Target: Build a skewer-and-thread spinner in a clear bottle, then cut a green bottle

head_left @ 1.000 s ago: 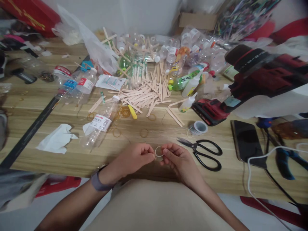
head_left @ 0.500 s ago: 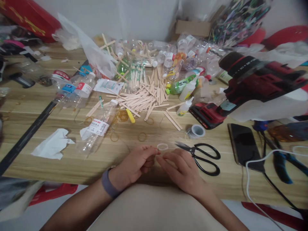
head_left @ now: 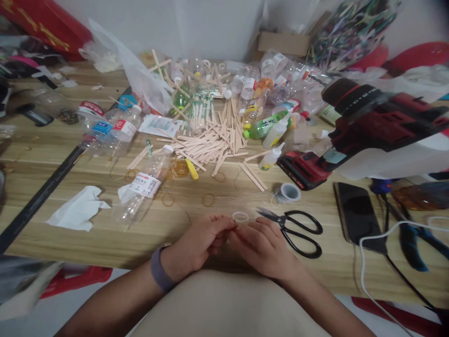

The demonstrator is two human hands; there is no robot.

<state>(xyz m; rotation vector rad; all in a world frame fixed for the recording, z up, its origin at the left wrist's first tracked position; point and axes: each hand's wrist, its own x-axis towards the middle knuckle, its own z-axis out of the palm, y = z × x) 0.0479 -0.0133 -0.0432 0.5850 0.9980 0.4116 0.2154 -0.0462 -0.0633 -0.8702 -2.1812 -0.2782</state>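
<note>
My left hand is closed, its thumb and forefinger pinched together. My right hand meets it fingertip to fingertip, with its fingers bent and pressed together. Whatever sits between the fingertips is hidden or too small to name. Just beyond them is a small whitish ring, very near the left fingertips; I cannot tell whether it is held or lies on the table. Black-handled scissors lie directly right of my right hand, blades pointing left. A spool of wire stands behind the scissors.
A clear bottle and a crumpled tissue lie on the left. Wooden sticks, rubber bands and glue bottles fill the middle. To the right are a red drill, a phone, pliers and a white cable.
My right hand's fingers have drawn in and closed against the left fingertips. The whitish ring has shifted slightly right. The whole view has moved a little.
</note>
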